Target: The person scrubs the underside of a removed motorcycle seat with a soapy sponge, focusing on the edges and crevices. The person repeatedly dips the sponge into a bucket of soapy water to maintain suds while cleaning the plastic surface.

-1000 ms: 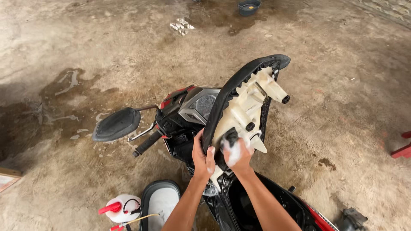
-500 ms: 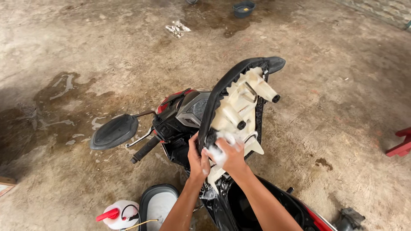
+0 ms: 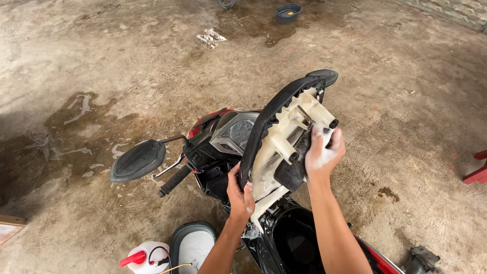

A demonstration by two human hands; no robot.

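Note:
A motorcycle (image 3: 223,137) stands on wet concrete with its seat (image 3: 284,132) tipped up, black cover facing left and cream plastic underside facing me. My left hand (image 3: 241,195) grips the seat's lower left edge. My right hand (image 3: 323,152), covered in white foam, presses on the upper right of the underside, near the two round pegs. Whether it holds a sponge or cloth is hidden by the foam. Below the seat, the black storage well (image 3: 299,243) lies open.
A left mirror (image 3: 138,161) and handlebar grip (image 3: 174,181) stick out to the left. A second mirror (image 3: 193,246) and a white spray bottle with a red trigger (image 3: 144,256) are at the bottom. A dark basin (image 3: 287,12) sits far back; a red object (image 3: 477,172) is at right.
My right hand has slid up the seat's underside from its lower part to the top right. My left hand stays on the seat's edge.

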